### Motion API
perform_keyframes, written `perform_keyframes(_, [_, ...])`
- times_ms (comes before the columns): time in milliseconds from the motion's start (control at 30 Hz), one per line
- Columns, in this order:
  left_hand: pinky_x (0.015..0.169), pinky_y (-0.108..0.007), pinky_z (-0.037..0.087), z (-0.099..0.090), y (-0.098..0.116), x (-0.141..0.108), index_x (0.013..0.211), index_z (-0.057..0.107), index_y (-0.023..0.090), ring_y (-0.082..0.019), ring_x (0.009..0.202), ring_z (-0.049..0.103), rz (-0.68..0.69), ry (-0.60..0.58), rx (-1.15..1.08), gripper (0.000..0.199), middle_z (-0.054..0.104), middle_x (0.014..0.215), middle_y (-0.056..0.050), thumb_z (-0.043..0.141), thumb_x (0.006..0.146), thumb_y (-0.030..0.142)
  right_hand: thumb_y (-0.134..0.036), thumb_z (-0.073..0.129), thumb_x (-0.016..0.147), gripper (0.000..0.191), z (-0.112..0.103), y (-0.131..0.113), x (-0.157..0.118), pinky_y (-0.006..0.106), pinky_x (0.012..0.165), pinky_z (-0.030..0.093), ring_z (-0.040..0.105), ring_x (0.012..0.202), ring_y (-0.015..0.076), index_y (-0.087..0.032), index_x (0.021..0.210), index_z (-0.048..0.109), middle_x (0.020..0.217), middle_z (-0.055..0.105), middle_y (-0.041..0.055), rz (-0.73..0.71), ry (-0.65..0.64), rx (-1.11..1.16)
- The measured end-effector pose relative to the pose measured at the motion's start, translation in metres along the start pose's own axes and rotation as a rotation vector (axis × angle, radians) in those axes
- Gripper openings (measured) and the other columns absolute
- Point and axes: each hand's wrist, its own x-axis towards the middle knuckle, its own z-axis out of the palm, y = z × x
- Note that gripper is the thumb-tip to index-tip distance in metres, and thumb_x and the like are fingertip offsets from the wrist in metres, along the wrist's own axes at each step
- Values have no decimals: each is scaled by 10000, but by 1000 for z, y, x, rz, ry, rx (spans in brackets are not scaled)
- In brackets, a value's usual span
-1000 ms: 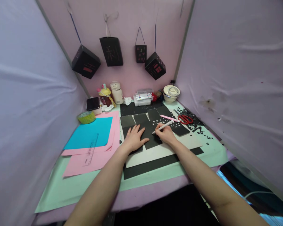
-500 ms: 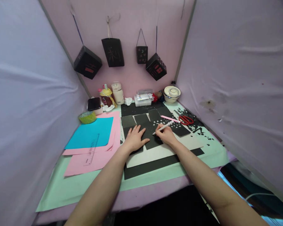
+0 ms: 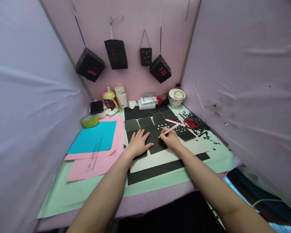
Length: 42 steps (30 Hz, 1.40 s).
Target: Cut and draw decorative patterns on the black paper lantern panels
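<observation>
My left hand [image 3: 138,143] lies flat with fingers spread on a black cut card [image 3: 155,147]. My right hand [image 3: 169,138] pinches a white pen [image 3: 171,129], its tip on or close to the same card, right of my left hand. Small star-shaped cutouts [image 3: 171,127] show in the card's right part. A white sheet [image 3: 157,161] is under the card, and a black sheet [image 3: 150,175] sticks out below that. A pink pen [image 3: 175,122] rests on the card above my right hand.
Red-handled scissors [image 3: 191,124] lie among black scraps at right. Blue paper [image 3: 94,137], pink paper [image 3: 80,171] and a clear ruler [image 3: 95,155] are at left. Behind stand a bottle [image 3: 121,97], a pen box [image 3: 147,103] and a bowl [image 3: 176,97]. Black lanterns [image 3: 116,54] hang above.
The white pen's tip has shifted very slightly to the right in my right hand. My left hand stays in place.
</observation>
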Motion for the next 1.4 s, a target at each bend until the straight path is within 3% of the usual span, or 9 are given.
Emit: perform_keyframes(1400, [1154, -484, 138, 0, 1, 1, 1458, 374, 228, -298, 1452, 173, -2, -5, -1, 704, 248, 1565, -117, 443, 886, 634, -218, 524, 707, 107, -2, -3, -3, 239, 562, 353, 485, 563, 133, -211, 601, 518, 552, 525, -41, -41, -54, 32])
